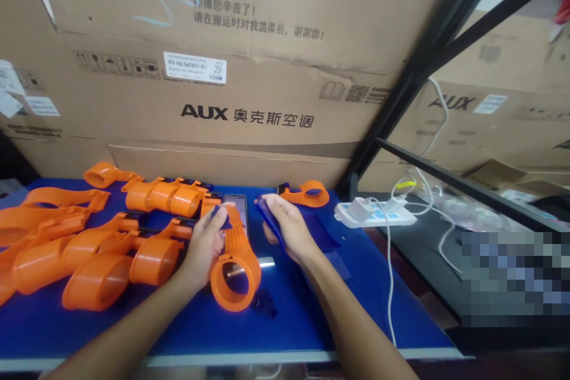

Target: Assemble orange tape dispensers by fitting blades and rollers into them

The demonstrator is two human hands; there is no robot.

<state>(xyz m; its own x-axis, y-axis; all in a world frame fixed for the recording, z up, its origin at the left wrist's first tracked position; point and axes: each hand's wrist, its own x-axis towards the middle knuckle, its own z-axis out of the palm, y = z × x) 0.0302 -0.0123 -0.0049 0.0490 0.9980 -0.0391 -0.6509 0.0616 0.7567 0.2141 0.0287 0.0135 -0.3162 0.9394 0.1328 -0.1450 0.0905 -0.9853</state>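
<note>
Gripping a glossy orange plastic piece (239,242) with a ridged shank and an open round ring, the left hand (210,240) holds it over the smooth blue table (365,314), ring end toward the near edge, while the right hand (287,225) pinches a thin, dark blue sheet-like piece (271,219) between thumb and fingers, near but apart from the ring. Hollow, rounded orange plastic parts (100,282) lie clustered to the left, and a flat brown cardboard box (267,77) with black lettering rises behind.
</note>
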